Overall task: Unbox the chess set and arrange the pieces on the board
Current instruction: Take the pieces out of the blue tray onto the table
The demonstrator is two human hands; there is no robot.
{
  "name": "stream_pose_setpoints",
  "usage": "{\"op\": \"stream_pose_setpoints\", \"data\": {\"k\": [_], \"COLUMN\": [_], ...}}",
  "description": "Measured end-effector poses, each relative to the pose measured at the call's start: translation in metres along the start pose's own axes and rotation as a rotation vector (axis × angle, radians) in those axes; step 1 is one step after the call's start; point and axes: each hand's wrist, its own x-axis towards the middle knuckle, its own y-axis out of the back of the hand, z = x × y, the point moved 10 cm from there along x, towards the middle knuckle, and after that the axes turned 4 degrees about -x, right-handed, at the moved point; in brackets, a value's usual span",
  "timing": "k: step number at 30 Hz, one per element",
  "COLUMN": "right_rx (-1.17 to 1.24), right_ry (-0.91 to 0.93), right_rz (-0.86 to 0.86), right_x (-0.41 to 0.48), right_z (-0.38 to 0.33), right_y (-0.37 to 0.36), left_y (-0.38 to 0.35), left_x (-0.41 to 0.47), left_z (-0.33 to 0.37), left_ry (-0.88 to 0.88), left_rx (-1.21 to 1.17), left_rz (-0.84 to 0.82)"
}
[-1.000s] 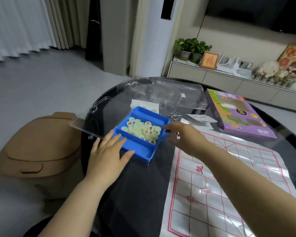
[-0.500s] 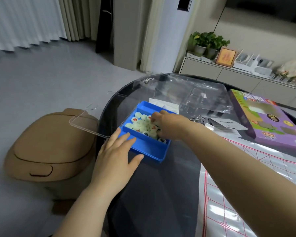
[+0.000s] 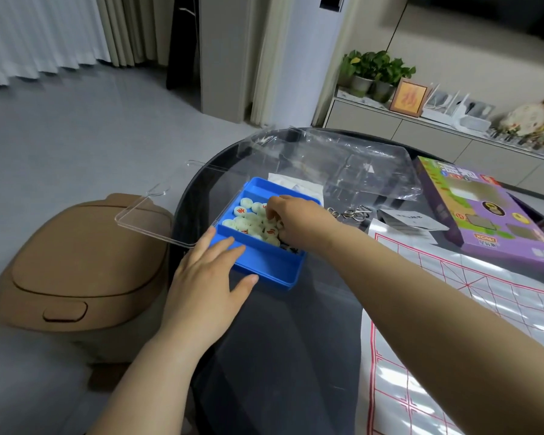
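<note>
While the left hand lay flat with straight, spread fingers against the near left side of the blue box, fingertips over its rim and gripping nothing, the right hand reached down into the box's middle compartment. Its fingers were curled among the pieces. Whether they pinched one could not be told, because the knuckles hid the tips.

The box sat by the left edge of the round dark table. Its clear lid was swung open past that edge, above a tan bin on the floor. The pieces were pale green discs, several marked in red, heaped together in the middle compartment.

The board, a white sheet with a red grid, lay on the right side of the table, reaching to its near edge and apart from the box. A purple carton lay at the far right edge, and crumpled clear wrap at the far edge behind the box. Metal rings and a leaflet lay between box and carton.
</note>
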Motion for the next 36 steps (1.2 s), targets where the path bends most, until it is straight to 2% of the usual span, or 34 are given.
{"op": "stream_pose_setpoints", "data": {"k": [4, 14, 24, 28, 32, 36], "right_rx": [0.132, 0.49, 0.375, 0.352, 0.401, 0.264], "right_ry": [-0.019, -0.035, -0.057, -0.042, -0.054, 0.033], "right_rz": [0.035, 0.271, 0.17, 0.139, 0.254, 0.072], "right_x": [-0.001, -0.051, -0.091, -0.087, -0.072, -0.034], "right_z": [0.006, 0.029, 0.04, 0.043, 0.041, 0.005], "right_y": [0.003, 0.045, -0.021, -0.01, 0.03, 0.02], "left_y": [0.0, 0.001, 0.0, -0.001, 0.002, 0.004], "left_x": [0.0, -0.001, -0.004, -0.005, -0.003, -0.002], "left_z": [0.0, 0.0, 0.003, 0.003, 0.003, 0.002], "left_ry": [0.004, 0.001, 0.019, 0.012, 0.0, -0.022], "left_rx": [0.004, -0.001, -0.001, -0.004, -0.057, -0.093], "left_rz": [-0.005, -0.001, -0.02, -0.023, 0.02, 0.062]}}
